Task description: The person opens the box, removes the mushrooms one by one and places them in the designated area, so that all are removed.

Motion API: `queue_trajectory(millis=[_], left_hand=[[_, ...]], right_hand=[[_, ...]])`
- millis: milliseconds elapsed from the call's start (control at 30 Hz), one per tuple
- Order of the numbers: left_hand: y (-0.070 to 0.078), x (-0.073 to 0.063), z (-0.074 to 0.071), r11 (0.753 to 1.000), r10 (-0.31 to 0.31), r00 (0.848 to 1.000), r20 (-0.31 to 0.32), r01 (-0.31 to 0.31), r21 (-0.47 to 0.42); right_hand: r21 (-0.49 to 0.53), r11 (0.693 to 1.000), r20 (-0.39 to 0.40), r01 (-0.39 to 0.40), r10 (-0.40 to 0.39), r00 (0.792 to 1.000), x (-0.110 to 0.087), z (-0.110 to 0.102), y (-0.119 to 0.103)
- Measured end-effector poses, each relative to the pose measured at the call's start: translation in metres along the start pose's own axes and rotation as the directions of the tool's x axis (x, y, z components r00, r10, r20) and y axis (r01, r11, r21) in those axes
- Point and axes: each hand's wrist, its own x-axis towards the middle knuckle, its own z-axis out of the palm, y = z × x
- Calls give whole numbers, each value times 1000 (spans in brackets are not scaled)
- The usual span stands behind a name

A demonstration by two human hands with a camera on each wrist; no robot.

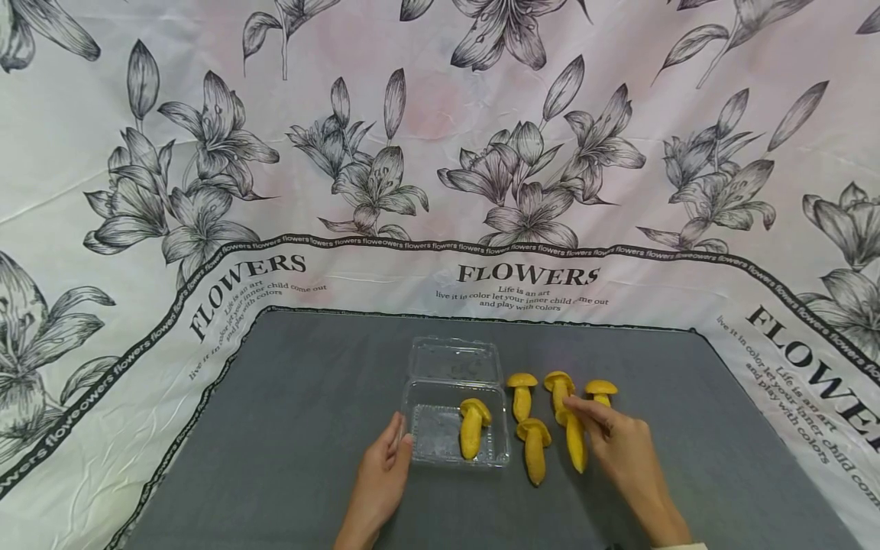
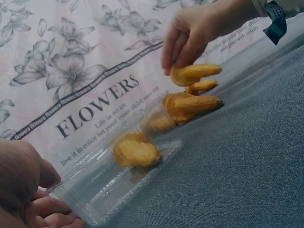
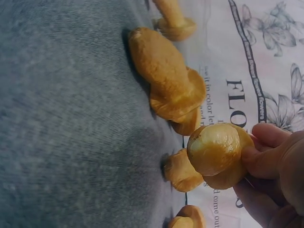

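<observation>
My left hand (image 1: 380,475) grips the left edge of a clear plastic clamshell box (image 1: 431,437), whose lid (image 1: 454,360) lies folded back behind it. One yellow mushroom (image 1: 470,434) lies in the box's right half. To the right of the box, my right hand (image 1: 627,452) pinches another yellow mushroom (image 3: 213,152) by its cap. In the left wrist view this held mushroom (image 2: 202,72) is raised above the cloth, stem pointing away from the fingers. Part of its cap is hidden behind the fingers in the head view.
Several more yellow mushrooms lie right of the box: one near its back corner (image 1: 522,396), one in front (image 1: 534,452), one behind the held mushroom (image 1: 558,384), and one farther right (image 1: 601,388). Grey cloth (image 1: 289,428) covers the table. A flower-printed sheet (image 1: 385,283) stands behind.
</observation>
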Motion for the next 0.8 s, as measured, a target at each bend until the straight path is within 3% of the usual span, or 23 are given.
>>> queue_trajectory(millis=[433,800], left_hand=[[0,-1,0,1000,13,1000,1,-13,1],[1,0,0,1000,-3,1000,1,3,9]], right_hand=[[18,995,-18,93,-93,996,-8,7,6],[-35,996,44,86,-85,995,-13,7,8]])
